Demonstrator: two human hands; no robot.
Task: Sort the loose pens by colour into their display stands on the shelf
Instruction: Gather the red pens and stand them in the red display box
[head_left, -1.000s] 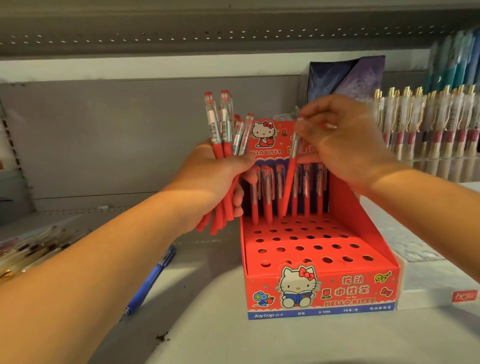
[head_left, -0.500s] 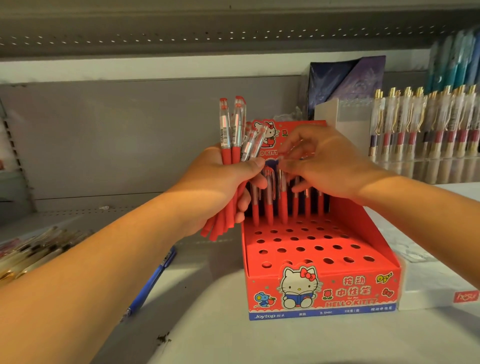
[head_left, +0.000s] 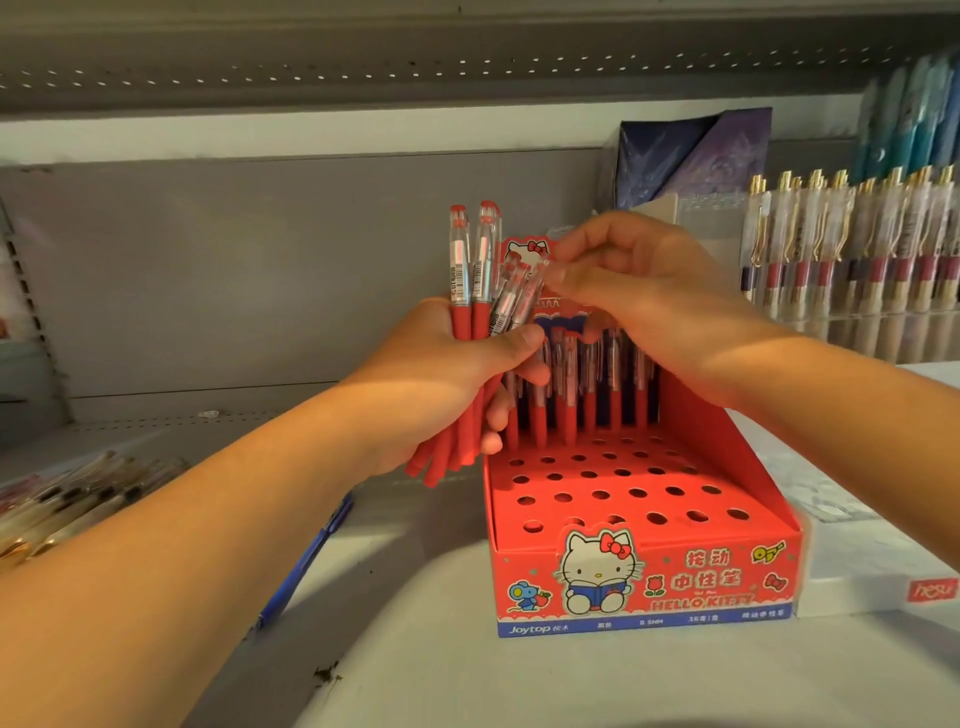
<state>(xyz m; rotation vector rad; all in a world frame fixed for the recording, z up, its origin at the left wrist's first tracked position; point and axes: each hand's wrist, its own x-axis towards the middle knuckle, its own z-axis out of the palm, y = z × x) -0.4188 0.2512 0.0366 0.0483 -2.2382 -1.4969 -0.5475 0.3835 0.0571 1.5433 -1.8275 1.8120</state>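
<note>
Evidently the step in hand is drawing one pen out of the bundle of red pens (head_left: 470, 270) for the red display stand (head_left: 644, 577), which sits on the shelf (head_left: 467, 675) just right of the bundle. It goes best if the pen is lifted straight along its own length, so its neighbours do not drag out with it; then it should be aimed tip-down at a free hole in front of the filled back row (head_left: 571, 395).

The left hand (head_left: 441, 374) is raised beside the stand's back corner, fingers (head_left: 519, 338) and thumb wrapped tight round the bundle's red barrels, caps upward. The right hand (head_left: 639, 291) arches over the stand from the right, wrist high; its fingers (head_left: 576, 280) are curled and seem to pinch the cap end of the slanted pen (head_left: 524, 291). A blue pen (head_left: 311, 561) lies loose on the shelf under the left forearm.
</note>
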